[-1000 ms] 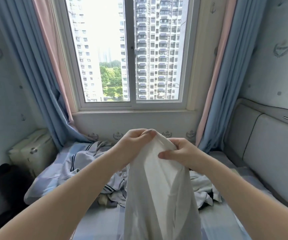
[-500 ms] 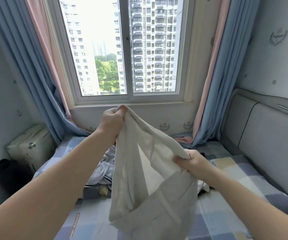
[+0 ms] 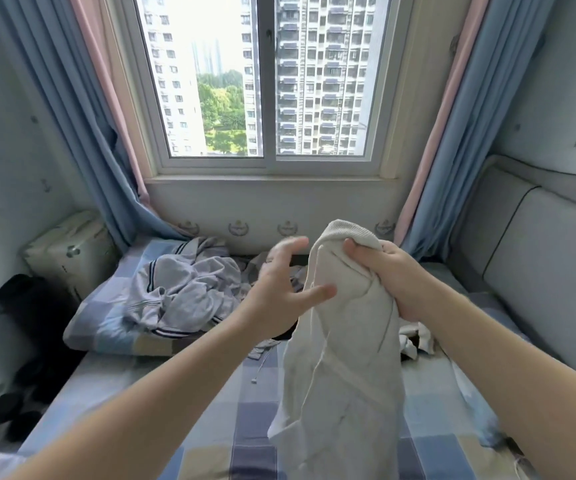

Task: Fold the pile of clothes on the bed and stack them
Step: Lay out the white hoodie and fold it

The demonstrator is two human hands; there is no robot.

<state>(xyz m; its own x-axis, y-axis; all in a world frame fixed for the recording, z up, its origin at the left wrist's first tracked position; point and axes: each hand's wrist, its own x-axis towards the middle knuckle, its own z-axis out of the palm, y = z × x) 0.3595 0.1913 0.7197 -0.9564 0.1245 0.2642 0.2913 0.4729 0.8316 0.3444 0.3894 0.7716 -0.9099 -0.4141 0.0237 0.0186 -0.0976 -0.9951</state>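
The task looks to be near its beginning. No folded piece and no stack can be seen on the bed (image 3: 245, 393). The pile of grey clothes (image 3: 182, 289) with dark striped trim lies crumpled below the window (image 3: 265, 81), toward its left side, and some more white cloth shows below its right side. Only 1 piece is being handled: a cream garment (image 3: 345, 341), which hangs bunched and unfolded in the air below the window, its lower part going out of view. So I judge that every fold and all the stacking are still to do.

The right hand (image 3: 383, 275) grips the bunched top of the cream garment, fingers curled around it. The left hand (image 3: 279, 282) holds nothing; its fingers are spread wide, with the thumb at the edge of the cloth.

Half a second earlier the left hand held the top of the garment up high and the right hand pinched it lower. Now the left hand has let go, and the right hand alone carries it.
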